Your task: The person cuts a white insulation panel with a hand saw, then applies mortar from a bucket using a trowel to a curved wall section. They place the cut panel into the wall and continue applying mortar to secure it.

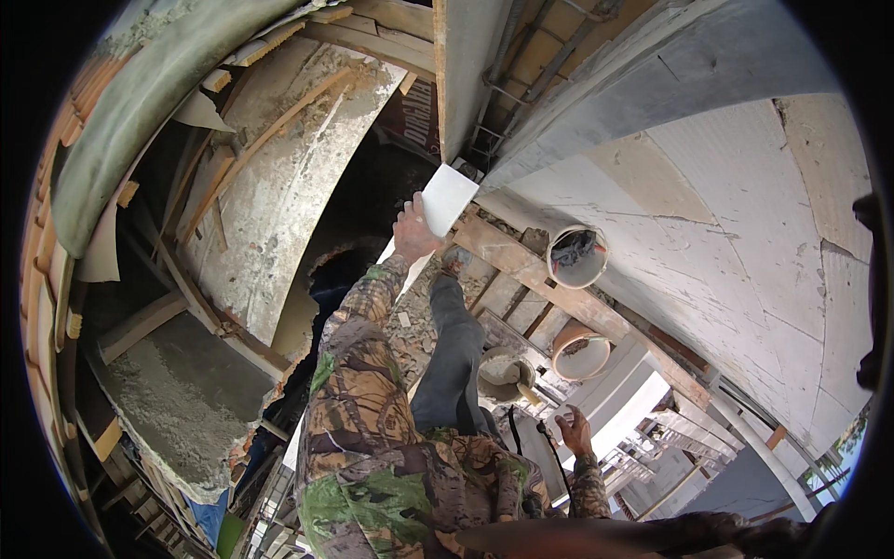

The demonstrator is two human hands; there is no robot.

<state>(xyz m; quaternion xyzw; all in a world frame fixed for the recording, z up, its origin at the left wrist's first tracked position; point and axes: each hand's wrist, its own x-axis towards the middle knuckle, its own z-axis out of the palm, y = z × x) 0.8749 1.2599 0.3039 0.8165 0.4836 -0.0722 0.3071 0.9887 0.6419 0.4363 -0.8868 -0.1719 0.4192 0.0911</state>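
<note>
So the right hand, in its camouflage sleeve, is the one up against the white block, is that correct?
Not quite: the left hand, in its camouflage sleeve, is the one up against the white block. The head view shows the right hand lower down and off to the right.

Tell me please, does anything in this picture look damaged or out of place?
Yes. The gray slab at the lower left has a ragged, crumbled edge with reddish patches, so it looks broken rather than finished. Loose rubble also lies beside the person's gray-clad leg, making the footing look untidy.
</note>
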